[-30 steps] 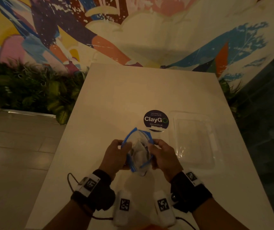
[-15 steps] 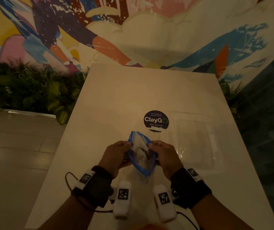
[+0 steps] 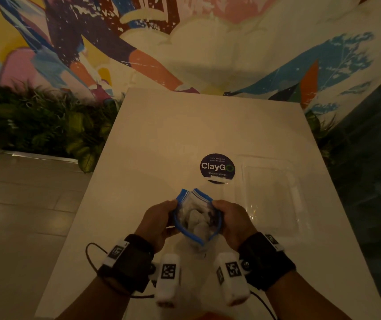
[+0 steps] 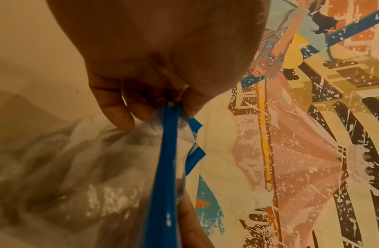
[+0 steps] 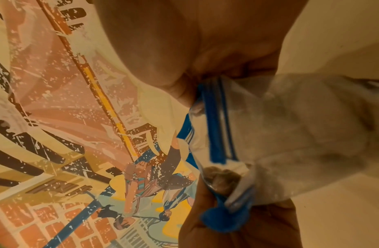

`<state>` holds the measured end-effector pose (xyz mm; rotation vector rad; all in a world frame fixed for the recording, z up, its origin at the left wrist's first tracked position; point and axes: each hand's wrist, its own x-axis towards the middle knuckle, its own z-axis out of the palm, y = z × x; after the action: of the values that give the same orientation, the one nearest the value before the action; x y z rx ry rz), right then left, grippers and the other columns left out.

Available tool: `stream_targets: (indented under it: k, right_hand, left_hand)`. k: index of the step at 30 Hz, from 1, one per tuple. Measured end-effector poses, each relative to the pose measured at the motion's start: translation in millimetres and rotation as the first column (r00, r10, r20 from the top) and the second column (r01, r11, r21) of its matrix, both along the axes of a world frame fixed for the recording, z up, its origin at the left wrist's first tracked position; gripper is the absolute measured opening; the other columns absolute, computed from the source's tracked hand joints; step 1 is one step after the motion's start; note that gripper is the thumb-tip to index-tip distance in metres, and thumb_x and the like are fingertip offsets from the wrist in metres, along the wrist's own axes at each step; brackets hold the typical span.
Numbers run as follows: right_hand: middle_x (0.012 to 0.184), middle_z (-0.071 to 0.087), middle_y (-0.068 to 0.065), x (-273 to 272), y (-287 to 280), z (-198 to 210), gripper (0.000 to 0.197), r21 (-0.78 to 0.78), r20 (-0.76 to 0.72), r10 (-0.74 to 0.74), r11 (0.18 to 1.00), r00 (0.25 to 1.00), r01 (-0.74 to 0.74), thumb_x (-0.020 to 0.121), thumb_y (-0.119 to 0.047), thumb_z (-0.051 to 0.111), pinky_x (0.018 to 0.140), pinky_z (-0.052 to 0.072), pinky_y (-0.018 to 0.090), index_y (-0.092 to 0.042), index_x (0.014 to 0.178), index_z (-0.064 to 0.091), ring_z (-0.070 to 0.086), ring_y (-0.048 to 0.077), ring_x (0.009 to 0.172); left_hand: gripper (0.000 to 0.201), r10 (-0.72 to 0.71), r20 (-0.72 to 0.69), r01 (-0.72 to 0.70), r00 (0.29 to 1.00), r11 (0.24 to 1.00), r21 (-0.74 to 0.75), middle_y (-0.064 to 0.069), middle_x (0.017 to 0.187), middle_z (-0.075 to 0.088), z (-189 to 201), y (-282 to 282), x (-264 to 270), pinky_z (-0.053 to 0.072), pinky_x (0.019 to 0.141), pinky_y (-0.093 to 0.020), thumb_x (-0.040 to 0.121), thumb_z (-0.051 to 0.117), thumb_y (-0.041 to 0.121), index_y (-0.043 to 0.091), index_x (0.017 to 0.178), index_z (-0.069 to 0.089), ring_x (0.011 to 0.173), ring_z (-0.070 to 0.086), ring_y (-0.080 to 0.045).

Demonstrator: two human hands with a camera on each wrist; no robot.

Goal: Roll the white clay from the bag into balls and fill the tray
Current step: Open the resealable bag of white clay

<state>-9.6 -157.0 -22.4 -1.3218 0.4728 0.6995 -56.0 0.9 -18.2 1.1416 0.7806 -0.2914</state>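
A clear zip bag [image 3: 196, 218] with a blue seal strip hangs between my two hands over the near middle of the white table [image 3: 184, 135]. White clay [image 3: 196, 221] shows inside its mouth. My left hand [image 3: 159, 218] pinches the left side of the rim, my right hand [image 3: 228, 220] pinches the right side, and the mouth is pulled wide. The left wrist view shows the blue seal strip [image 4: 165, 167] pinched between thumb and fingers [image 4: 118, 115]. In the right wrist view the bag [image 5: 301, 130] stretches across to the other hand. The clear plastic tray [image 3: 274, 199] lies to the right, with nothing in it.
A round dark "ClayGo" sticker [image 3: 217, 169] lies on the table just beyond the bag. A painted mural wall [image 3: 184, 42] stands behind the table, green plants [image 3: 34, 125] to its left, tiled floor [image 3: 11, 215] below them. A dark wall flanks the right.
The bag's mouth has been pulled wider apart by both hands, and the clay inside now shows. The hands have sunk slightly toward me.
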Motion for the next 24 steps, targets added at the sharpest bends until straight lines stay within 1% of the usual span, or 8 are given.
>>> stream_targets:
  k: [2, 6, 8, 10, 15, 18, 21, 24]
  right_hand:
    - [0.098, 0.069, 0.024, 0, -1, -1, 0.031, 0.006, 0.01, 0.004, 1.0, 1.0, -0.004, 0.096, -0.02, 0.045, 0.073, 0.056, 0.038, 0.003, 0.101, 0.066, 0.067, 0.03, 0.085]
    - [0.104, 0.067, 0.027, 0, -1, -4, 0.029, 0.0, 0.041, -0.002, 1.0, 0.999, 0.002, 0.096, -0.017, 0.046, 0.085, 0.052, 0.047, 0.005, 0.103, 0.065, 0.064, 0.035, 0.093]
    - [0.101, 0.067, 0.023, 1, -1, -5, 0.023, -0.019, 0.074, -0.02, 1.0, 0.997, 0.021, 0.096, -0.013, 0.047, 0.079, 0.054, 0.043, -0.002, 0.102, 0.065, 0.065, 0.032, 0.091]
    - [0.102, 0.067, 0.017, 3, -1, -7, 0.017, -0.057, 0.113, -0.03, 0.998, 0.993, 0.036, 0.096, -0.013, 0.049, 0.077, 0.055, 0.039, -0.009, 0.102, 0.064, 0.066, 0.028, 0.093]
    - [0.1, 0.066, 0.008, 4, -2, 0, 0.013, -0.272, 0.282, 0.088, 0.962, 0.955, -0.008, 0.094, -0.019, 0.055, 0.068, 0.053, 0.025, -0.014, 0.104, 0.062, 0.064, 0.017, 0.087]
    - [0.093, 0.065, -0.002, 3, -3, 8, 0.016, -0.513, 0.443, 0.261, 0.858, 0.858, 0.004, 0.092, -0.026, 0.058, 0.066, 0.047, 0.016, -0.018, 0.105, 0.06, 0.062, 0.01, 0.084]
    - [0.091, 0.062, -0.01, 0, -2, 24, 0.014, -0.587, 0.676, 0.342, 0.786, 0.653, 0.195, 0.091, -0.021, 0.059, 0.065, 0.043, 0.005, -0.017, 0.104, 0.063, 0.057, -0.004, 0.081]
    - [0.085, 0.066, -0.007, -3, 2, 36, 0.01, -0.635, 0.645, 0.511, 0.772, 0.568, 0.027, 0.091, -0.017, 0.058, 0.071, 0.052, 0.013, -0.016, 0.094, 0.068, 0.063, 0.002, 0.079]
  left_hand:
    - [0.031, 0.004, 0.013, -0.004, 1.0, 1.0, -0.008, -0.012, 0.091, 0.068, -2, 0, 0, 0.053, 0.069, -0.034, 0.096, 0.048, 0.031, 0.005, 0.104, 0.063, 0.082, 0.064, -0.025]
    - [0.023, -0.016, 0.069, 0.018, 0.997, 1.0, -0.02, -0.001, 0.07, 0.064, -4, -2, -2, 0.05, 0.064, -0.03, 0.09, 0.058, 0.029, 0.007, 0.084, 0.057, 0.066, 0.062, -0.016]
    - [0.008, -0.02, 0.073, 0.023, 0.997, 0.999, -0.048, -0.004, 0.078, 0.066, -4, -2, -2, 0.052, 0.063, -0.03, 0.088, 0.061, 0.014, 0.007, 0.09, 0.057, 0.07, 0.064, -0.018]
    - [0.014, -0.009, 0.077, 0.015, 0.997, 0.996, -0.083, -0.01, 0.091, 0.067, -5, 0, -2, 0.055, 0.066, -0.033, 0.085, 0.062, 0.005, 0.006, 0.098, 0.057, 0.08, 0.065, -0.025]
    - [0.029, 0.032, 0.066, -0.024, 0.997, 0.993, -0.12, -0.014, 0.102, 0.069, -7, 1, -2, 0.057, 0.073, -0.038, 0.086, 0.061, 0.009, 0.001, 0.113, 0.057, 0.09, 0.068, -0.03]
    - [0.029, 0.049, 0.059, -0.041, 0.997, 0.991, -0.124, -0.017, 0.111, 0.066, -10, 2, -1, 0.057, 0.076, -0.039, 0.089, 0.059, 0.013, 0.003, 0.117, 0.057, 0.097, 0.066, -0.033]
    - [0.028, 0.061, 0.062, -0.051, 0.996, 0.988, -0.145, -0.017, 0.109, 0.067, -9, 2, 0, 0.056, 0.07, -0.036, 0.09, 0.058, 0.014, 0.003, 0.115, 0.057, 0.087, 0.067, -0.029]
    - [0.026, 0.071, 0.066, -0.059, 0.995, 0.985, -0.165, -0.018, 0.11, 0.066, -11, 0, 2, 0.056, 0.073, -0.039, 0.091, 0.056, 0.013, 0.002, 0.115, 0.057, 0.089, 0.066, -0.03]
